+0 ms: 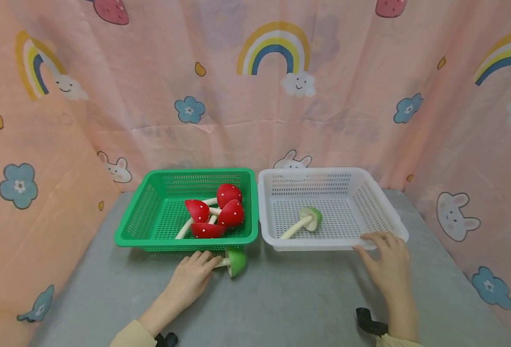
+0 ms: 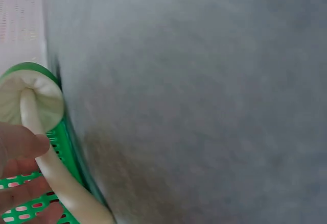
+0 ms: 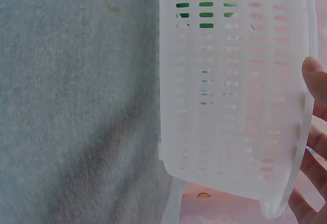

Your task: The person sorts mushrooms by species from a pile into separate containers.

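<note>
My left hand (image 1: 190, 275) pinches the pale stem of a green-capped toy mushroom (image 1: 237, 262) in front of the green basket. In the left wrist view the thumb and fingers lie on either side of that mushroom's stem (image 2: 66, 185), below the cap's cream underside. At the front right corner of the white basket (image 1: 316, 244), my right hand (image 1: 387, 258) grips the rim, with the thumb on the outside and the fingers over the edge. Another green-capped mushroom (image 1: 311, 219) lies inside the white basket, its stem toward the front left.
The green basket (image 1: 129, 238) stands close to the left of the white one and holds several red mushrooms (image 1: 231, 213) with white dots. Both rest on a grey cloth-covered table (image 1: 290, 299). A pink printed curtain (image 1: 151, 72) hangs behind and at both sides.
</note>
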